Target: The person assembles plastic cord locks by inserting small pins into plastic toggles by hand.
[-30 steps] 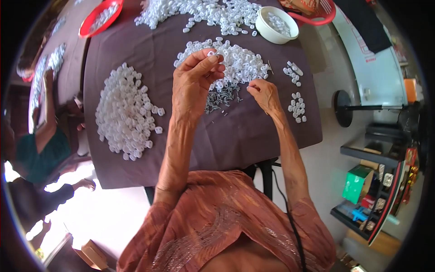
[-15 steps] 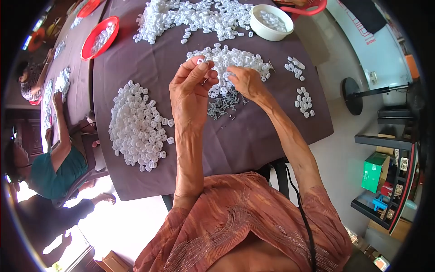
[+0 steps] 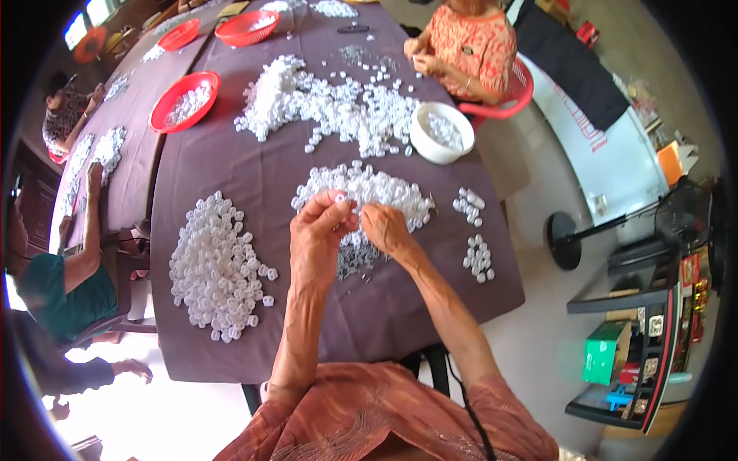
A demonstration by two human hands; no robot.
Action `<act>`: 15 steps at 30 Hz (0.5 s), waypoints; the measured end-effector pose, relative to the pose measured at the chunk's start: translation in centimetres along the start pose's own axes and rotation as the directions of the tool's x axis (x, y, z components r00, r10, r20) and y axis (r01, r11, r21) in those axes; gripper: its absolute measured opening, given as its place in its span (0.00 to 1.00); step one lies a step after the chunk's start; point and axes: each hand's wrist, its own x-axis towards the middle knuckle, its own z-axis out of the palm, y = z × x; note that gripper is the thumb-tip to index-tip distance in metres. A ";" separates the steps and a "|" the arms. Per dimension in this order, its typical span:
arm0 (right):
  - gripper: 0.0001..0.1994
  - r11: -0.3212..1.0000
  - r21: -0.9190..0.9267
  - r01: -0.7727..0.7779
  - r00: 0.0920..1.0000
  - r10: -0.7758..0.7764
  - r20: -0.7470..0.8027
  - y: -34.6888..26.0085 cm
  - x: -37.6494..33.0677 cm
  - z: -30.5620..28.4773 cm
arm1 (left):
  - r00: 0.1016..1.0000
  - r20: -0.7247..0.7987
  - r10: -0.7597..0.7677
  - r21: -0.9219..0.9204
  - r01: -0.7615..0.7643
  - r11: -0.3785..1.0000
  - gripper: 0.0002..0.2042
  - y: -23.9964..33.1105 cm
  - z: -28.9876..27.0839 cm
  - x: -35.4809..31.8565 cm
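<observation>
My left hand point(image 3: 317, 224) is closed in a pinch on a small white plastic piece point(image 3: 341, 198) with a hole in it. Close beside it, almost meeting the left fingertips, is my right hand point(image 3: 387, 229). Its thumb and fingers are pressed together, and whatever they pinch is hidden. Just beyond both hands lies a heap of similar white pieces point(image 3: 400, 198). Small grey metal pins or screws point(image 3: 355, 261) are scattered on the table below my hands. A large mound of white pieces point(image 3: 217, 269) sits to the left of my left forearm.
On the brown-covered table point(image 3: 369, 323) stand a white bowl point(image 3: 421, 144) and a red basin point(image 3: 160, 115) with white pieces inside. Small groups of pieces point(image 3: 478, 260) lie at the right. A co-worker in an orange top point(image 3: 473, 50) sits across; others sit at left. A pedestal fan point(image 3: 565, 240) stands right.
My right hand has come away from the white heap to the left hand's fingertips. The left hand still pinches its piece. The view has tilted up, bringing the far co-worker into sight.
</observation>
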 end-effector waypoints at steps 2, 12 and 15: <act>0.07 0.985 0.168 -0.030 0.995 0.045 -0.085 -0.3 0.1 -0.8 | 1.000 0.002 0.011 0.000 -0.011 1.000 0.04 -0.1 0.1 -0.2; 0.06 0.845 0.534 0.017 0.967 0.122 -0.224 -7.8 2.8 -11.4 | 0.995 0.082 0.062 -0.017 -0.060 0.998 0.03 -0.4 1.6 0.4; 0.06 0.901 0.389 0.192 0.933 -0.044 -0.357 -8.3 3.2 -11.8 | 0.993 0.096 0.068 -0.055 -0.063 0.996 0.03 -0.3 2.1 0.9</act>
